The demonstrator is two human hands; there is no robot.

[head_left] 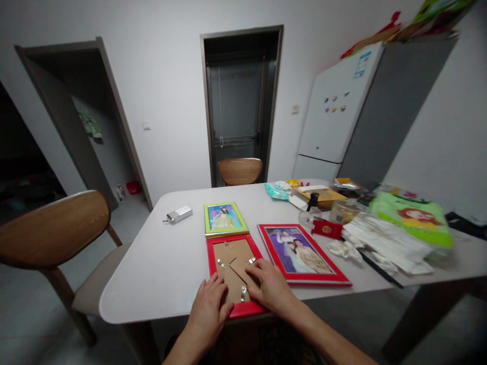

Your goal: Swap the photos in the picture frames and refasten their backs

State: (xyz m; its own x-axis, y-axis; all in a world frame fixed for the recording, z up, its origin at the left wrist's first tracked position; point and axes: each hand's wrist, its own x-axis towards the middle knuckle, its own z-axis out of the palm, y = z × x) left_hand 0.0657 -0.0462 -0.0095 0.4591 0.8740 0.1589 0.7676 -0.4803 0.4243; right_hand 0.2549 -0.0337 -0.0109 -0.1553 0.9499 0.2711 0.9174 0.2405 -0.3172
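A red picture frame [213,253] lies face down at the table's near edge. Its brown backing board [231,247] faces up, with several small metal clips and a dark slit-like line across it. My left hand [211,301] holds the frame's left side, thumb on the board's lower part. On the right side, my right hand [272,286] grips the border with bent fingers beside a metal clip [251,260]. Another clip [243,293] shows between the hands. Touching the far edge is a green picture frame [207,218] with a photo. A second red picture frame [319,278] lies face up on the right.
The white table [152,274] carries a silver box-shaped device [179,215] at left. Tissues [384,241], a green packet [411,215], a glass jar [344,209] and a red packet [326,228] crowd the right. Wooden chairs stand at the left [57,228] and far side.
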